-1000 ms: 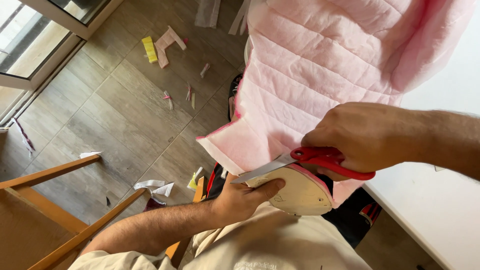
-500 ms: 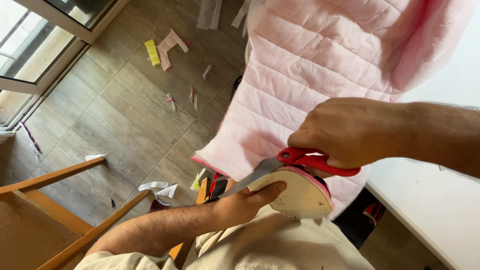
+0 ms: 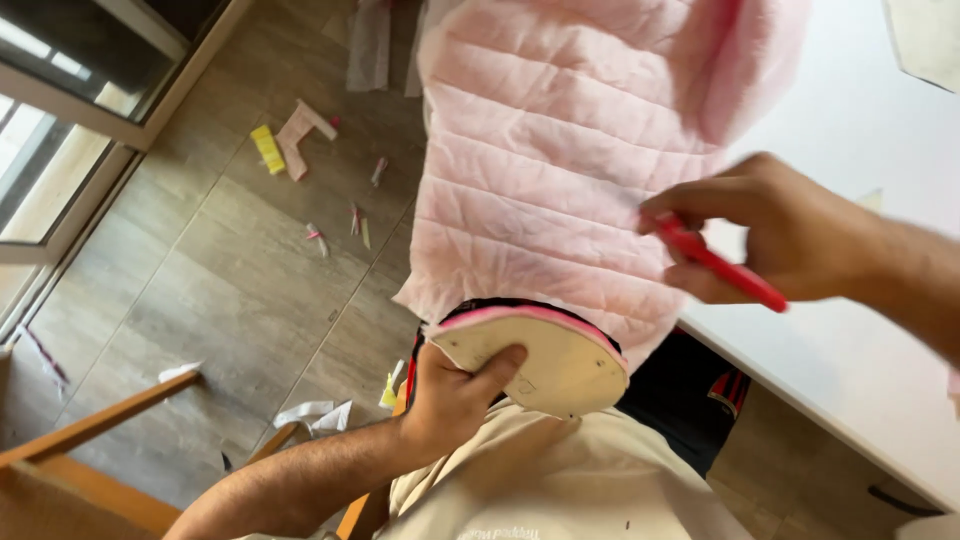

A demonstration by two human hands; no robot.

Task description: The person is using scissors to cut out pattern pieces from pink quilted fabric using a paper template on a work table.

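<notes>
- Head view: the left hand (image 3: pixel 455 395) pinches a beige sole-shaped pattern piece (image 3: pixel 545 360), with the thumb on top and the fingers under it, in the near middle of the scene.
- The pattern piece lies flat, with its long axis from left to right; its rounded end points right, toward the white table (image 3: pixel 850 330). A pink fabric edge follows its far rim.
- The pink quilted fabric (image 3: pixel 560 160) hangs from the table edge down over the piece and runs from far to near.
- The right hand (image 3: pixel 790 230) is closed around the red handles of the scissors (image 3: pixel 720 262), to the right, above the table edge. The blades are hidden, so I cannot tell if they are open.
- The red handle slants from upper left to lower right.
- Compared with half a second ago, the scissors are lifted away from the piece and the right hand is now well apart from it, higher and more to the right; before, the blades were at the rim of the piece.
- The left hand has the same grip as before.
- On the wooden floor (image 3: pixel 220 290) at the left, fabric scraps (image 3: pixel 295 135) lie scattered.
</notes>
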